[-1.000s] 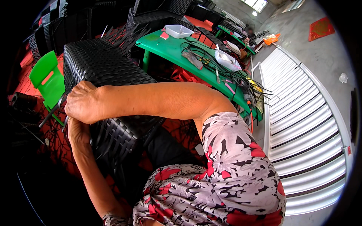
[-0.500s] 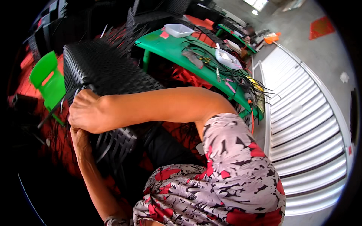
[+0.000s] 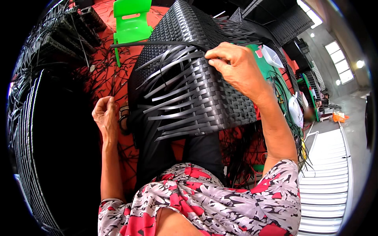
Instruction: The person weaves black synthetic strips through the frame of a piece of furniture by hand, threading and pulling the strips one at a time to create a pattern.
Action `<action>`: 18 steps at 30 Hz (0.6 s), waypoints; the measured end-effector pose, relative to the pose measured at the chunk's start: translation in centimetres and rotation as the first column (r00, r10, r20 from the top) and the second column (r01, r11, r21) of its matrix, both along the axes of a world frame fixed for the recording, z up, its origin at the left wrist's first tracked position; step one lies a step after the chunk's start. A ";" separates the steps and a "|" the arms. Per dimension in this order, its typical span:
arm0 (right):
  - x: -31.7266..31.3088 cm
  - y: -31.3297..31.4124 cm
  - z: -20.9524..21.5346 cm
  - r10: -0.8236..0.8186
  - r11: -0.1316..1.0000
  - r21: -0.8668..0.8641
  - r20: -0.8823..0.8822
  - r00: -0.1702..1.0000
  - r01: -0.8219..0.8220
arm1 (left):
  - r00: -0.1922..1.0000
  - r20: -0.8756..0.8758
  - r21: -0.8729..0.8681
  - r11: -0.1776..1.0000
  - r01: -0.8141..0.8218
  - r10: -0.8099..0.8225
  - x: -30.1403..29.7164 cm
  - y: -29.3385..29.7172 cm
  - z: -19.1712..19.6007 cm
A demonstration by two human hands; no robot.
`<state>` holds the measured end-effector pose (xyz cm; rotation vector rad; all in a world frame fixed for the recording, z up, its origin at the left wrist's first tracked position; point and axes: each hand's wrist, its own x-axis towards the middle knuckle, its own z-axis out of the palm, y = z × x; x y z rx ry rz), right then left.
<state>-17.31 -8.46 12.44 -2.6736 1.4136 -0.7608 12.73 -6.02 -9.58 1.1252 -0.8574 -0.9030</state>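
A woven black plastic wicker piece [image 3: 208, 90] stands in front of me, tilted, with loose flat strip ends [image 3: 173, 106] sticking out along its left edge. My right hand [image 3: 238, 69] is at its upper corner, thumb and fingers closed around a black plastic strip [image 3: 157, 43]. That strip reaches out leftward from the fingertips, over the loose ends. Away from the weave, to its left, my left hand [image 3: 105, 118] is raised with thumb and forefinger pinched together. Whether anything thin is between them I cannot make out.
A green chair [image 3: 132, 23] stands beyond the weave on the red floor [image 3: 106, 78], among scattered black strips. Stacked dark woven panels [image 3: 59, 35] are at the left. To the right, a green table [image 3: 262, 67] bears white trays [image 3: 271, 57] and strips, near a white ribbed panel [image 3: 325, 188].
My hands were together at the weave's left edge and are now apart. The right has drawn back right to the corner; the left is lower left. The view has turned left.
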 end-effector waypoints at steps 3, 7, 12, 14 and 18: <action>0.8 -0.9 -0.5 0.017 0.997 -0.075 -0.128 0.992 -0.027 | 0.992 0.121 -0.093 0.995 -0.024 0.035 -3.7 2.0 6.0; 2.0 -1.9 -0.4 -0.013 0.996 -0.093 -0.307 0.952 -0.016 | 0.912 0.410 -0.314 0.935 0.164 -0.022 -7.3 1.6 9.3; 2.1 -3.5 -0.5 0.064 0.993 -0.081 -0.227 0.972 -0.084 | 0.935 0.310 -0.331 0.902 0.277 -0.173 -11.2 0.4 11.2; 1.4 -4.3 0.1 0.132 0.991 -0.007 -0.049 0.990 -0.132 | 0.924 0.214 -0.229 0.903 0.364 -0.318 -12.0 0.0 11.2; 0.7 -3.5 2.4 -0.099 0.958 0.286 0.291 0.951 0.012 | 0.781 -0.162 -0.056 0.796 0.603 -0.603 -12.1 -0.9 12.0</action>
